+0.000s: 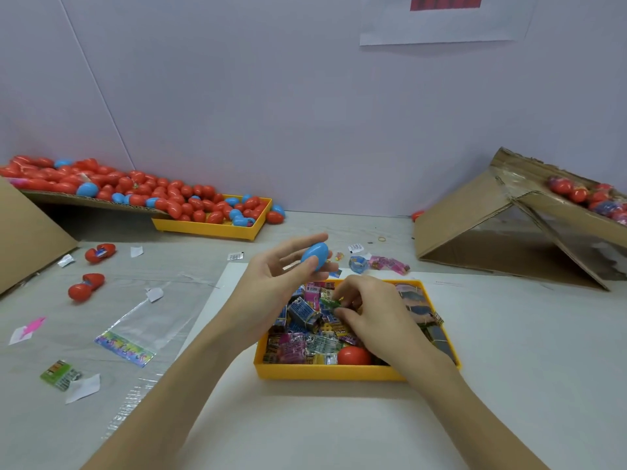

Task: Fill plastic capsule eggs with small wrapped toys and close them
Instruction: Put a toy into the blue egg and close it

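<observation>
**One blue egg in the left hand, one green packet in the right**

At the upper left of the frame, a cardboard ramp [84,198] is carrying a big heap of red and blue capsule eggs [142,189], too many to count, and they are sliding into a yellow tray [210,228] at its lower end. Below it, on the left of the table [339,429], two open red eggs [100,253] are lying apart from each other. In the lower left, one clear plastic bag [135,329] with a coloured header and one green packet on the table [61,374] are lying among some white paper scraps.

In the centre, the left hand [271,279] is holding one closed blue egg [315,255] above the far edge of the near yellow tray [325,373]; the thumb and fingertips are pinching it while the other fingers are staying straight. Just to the right, the right hand [369,313] is reaching into this tray, its fingers curled and pinching one small green wrapped toy [330,304]. The tray is holding many wrapped toys [305,340], which I cannot count, and one red egg [353,355] near its front wall.

Behind the tray, a few loose toy pieces [386,264] are lying. At the right of the frame, a second cardboard ramp [481,232] is carrying several red eggs in its upper corner.
</observation>
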A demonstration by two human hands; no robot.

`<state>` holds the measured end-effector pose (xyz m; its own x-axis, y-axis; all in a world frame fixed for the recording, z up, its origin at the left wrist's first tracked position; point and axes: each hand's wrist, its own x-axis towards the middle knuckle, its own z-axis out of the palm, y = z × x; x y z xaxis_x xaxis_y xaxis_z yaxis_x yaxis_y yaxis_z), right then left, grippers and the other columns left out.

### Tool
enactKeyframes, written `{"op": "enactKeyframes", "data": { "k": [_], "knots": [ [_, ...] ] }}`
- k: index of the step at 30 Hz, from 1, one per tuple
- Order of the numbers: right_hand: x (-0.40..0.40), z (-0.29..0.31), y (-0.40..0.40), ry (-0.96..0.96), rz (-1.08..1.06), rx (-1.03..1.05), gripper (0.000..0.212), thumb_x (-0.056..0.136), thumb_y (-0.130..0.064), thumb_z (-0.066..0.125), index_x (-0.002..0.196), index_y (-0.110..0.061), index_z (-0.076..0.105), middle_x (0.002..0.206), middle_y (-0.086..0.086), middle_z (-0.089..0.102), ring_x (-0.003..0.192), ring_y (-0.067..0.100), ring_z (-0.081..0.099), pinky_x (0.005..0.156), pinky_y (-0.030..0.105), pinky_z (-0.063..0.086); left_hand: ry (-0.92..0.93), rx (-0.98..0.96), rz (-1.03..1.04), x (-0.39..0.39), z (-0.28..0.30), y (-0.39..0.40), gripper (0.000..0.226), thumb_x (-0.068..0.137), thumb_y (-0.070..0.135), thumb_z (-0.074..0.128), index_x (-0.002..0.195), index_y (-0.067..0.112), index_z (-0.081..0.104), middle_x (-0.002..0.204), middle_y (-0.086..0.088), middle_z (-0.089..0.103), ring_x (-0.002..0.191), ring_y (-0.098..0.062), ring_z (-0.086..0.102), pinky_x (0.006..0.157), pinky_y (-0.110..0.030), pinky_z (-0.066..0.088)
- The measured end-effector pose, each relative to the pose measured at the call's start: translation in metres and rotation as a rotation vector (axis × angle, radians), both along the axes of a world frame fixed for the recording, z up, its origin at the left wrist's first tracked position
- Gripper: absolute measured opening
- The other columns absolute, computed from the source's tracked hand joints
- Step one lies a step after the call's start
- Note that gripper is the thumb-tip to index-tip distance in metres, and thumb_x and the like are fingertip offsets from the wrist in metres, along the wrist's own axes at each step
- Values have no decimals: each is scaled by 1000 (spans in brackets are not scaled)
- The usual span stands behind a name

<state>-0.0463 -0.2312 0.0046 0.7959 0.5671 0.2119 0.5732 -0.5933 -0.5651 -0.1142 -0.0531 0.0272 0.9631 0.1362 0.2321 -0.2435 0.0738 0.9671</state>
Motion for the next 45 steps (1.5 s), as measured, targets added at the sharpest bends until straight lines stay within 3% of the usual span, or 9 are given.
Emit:
{"op": "enactKeyframes", "data": {
  "k": [4, 8, 13, 16, 22, 28, 34, 39, 45],
  "knots": [
    [-2, 4, -3, 57, -19, 88, 20, 96, -15, 71, 111, -27, 63, 89, -12, 62, 80, 3, 60, 66, 12, 44, 8, -120, -45, 2, -1, -2, 39, 95, 14, 61, 132, 5, 63, 126, -15, 72, 117, -32, 70, 95, -31, 57],
    [-3, 9, -11, 45, -27, 196, 20, 99, -16, 68, 114, -29, 65, 89, -12, 64, 81, 2, 61, 69, 13, 48, 54, -77, -5, 3, -5, -3, 29, 94, 19, 66, 120, 9, 74, 124, -10, 73, 118, -27, 70, 99, -30, 56],
    [-2, 13, -17, 180, -26, 379, 16, 98, -21, 70, 112, -27, 74, 91, -13, 74, 90, -1, 67, 78, 14, 53, 100, 201, 182, -1, -10, -14, 25, 91, 46, 69, 93, 23, 77, 91, 2, 75, 88, -14, 70, 80, -21, 56],
    [-2, 15, -17, 371, 38, 495, 18, 97, -21, 71, 114, -29, 73, 92, -10, 78, 90, 4, 72, 80, 19, 56, 61, 358, 188, -1, -14, -21, 10, 95, 34, 72, 100, 26, 73, 82, 2, 66, 77, -5, 63, 73, -18, 55],
    [-5, 19, -19, 645, 85, 717, 31, 97, -17, 72, 124, -30, 67, 95, 7, 80, 92, 15, 75, 77, 24, 56, 48, 321, 129, -5, -9, -21, 27, 85, 41, 78, 110, 33, 73, 79, -3, 60, 75, -10, 62, 70, -21, 57],
    [-8, 25, -20, 840, 106, 872, 22, 93, -16, 74, 115, -22, 78, 98, 13, 78, 89, 18, 73, 78, 23, 58, -238, 750, 254, -8, -7, -22, 29, 87, 32, 81, 114, 26, 77, 80, 3, 58, 76, -16, 58, 69, -19, 48],
    [-10, 23, -19, 650, 54, 749, 19, 97, -29, 71, 107, -14, 76, 88, 10, 80, 85, 24, 78, 70, 25, 59, -210, 620, 332, -6, -10, -32, 4, 93, 16, 75, 96, 17, 78, 80, 4, 63, 78, -16, 62, 69, -26, 51],
    [-10, 19, -15, 303, -37, 587, 25, 95, -53, 62, 92, -34, 76, 72, -10, 72, 65, 1, 65, 61, 13, 48, -55, 430, 264, -8, -6, -28, 16, 96, 32, 68, 87, 20, 73, 79, 6, 68, 80, -7, 64, 73, -19, 54],
    [-9, 22, -20, 728, 38, 782, 22, 85, -29, 78, 103, -16, 81, 103, 2, 80, 104, 16, 74, 87, 29, 61, -62, 450, 174, -8, -7, -28, 22, 96, 34, 66, 85, 15, 74, 75, 5, 66, 72, -4, 58, 68, -18, 49]
  ]
}}
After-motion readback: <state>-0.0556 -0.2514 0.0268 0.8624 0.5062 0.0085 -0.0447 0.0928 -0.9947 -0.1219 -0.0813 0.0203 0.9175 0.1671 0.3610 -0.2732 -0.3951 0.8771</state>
